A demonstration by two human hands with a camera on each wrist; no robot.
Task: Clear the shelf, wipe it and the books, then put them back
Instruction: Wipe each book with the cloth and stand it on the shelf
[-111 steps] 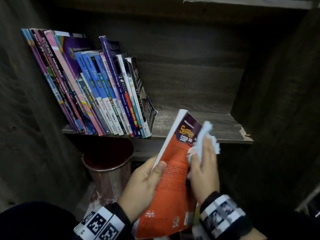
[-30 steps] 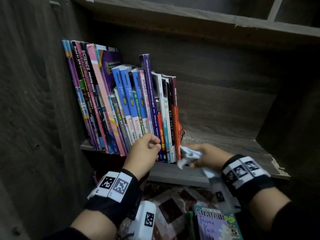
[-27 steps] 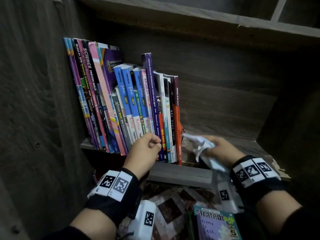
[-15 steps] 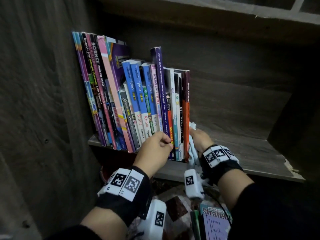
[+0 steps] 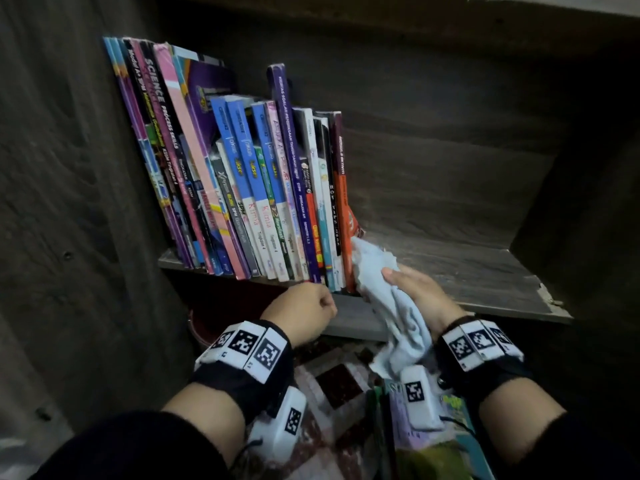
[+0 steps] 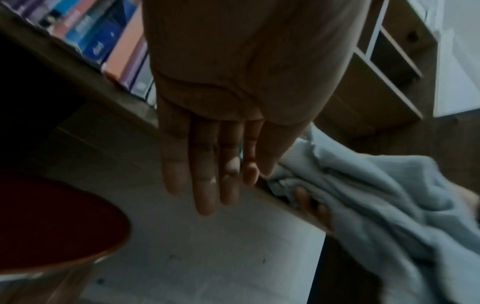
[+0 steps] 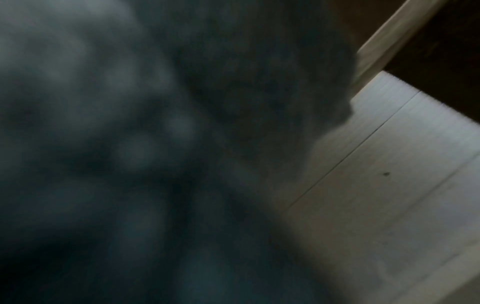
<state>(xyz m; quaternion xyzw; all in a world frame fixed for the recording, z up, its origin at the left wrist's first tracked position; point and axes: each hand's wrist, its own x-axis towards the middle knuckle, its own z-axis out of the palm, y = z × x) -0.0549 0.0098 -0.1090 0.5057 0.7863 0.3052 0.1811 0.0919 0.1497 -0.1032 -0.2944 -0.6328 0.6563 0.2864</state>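
Note:
A row of books [image 5: 242,168] stands leaning on the left half of the wooden shelf [image 5: 467,271], with an orange-spined book [image 5: 343,216] at its right end. My right hand [image 5: 415,292] grips a pale blue cloth [image 5: 381,271] bunched against the foot of that orange book; the cloth's tail hangs over the shelf's front edge. My left hand [image 5: 301,313] hovers just below the shelf edge, loosely curled and holding nothing. In the left wrist view its fingers [image 6: 207,164] are bare beside the cloth [image 6: 363,195]. The right wrist view is filled by blurred cloth [image 7: 130,144].
The right half of the shelf is bare wood with a chipped front corner [image 5: 550,299]. A dark red bin [image 6: 52,216] sits under the shelf on the left. More books [image 5: 433,445] lie on a patterned mat [image 5: 332,386] below. The cabinet wall [image 5: 69,237] closes the left side.
My left hand came off the book spines and dropped below the shelf edge. My right hand with the cloth drew back slightly from the orange book's side.

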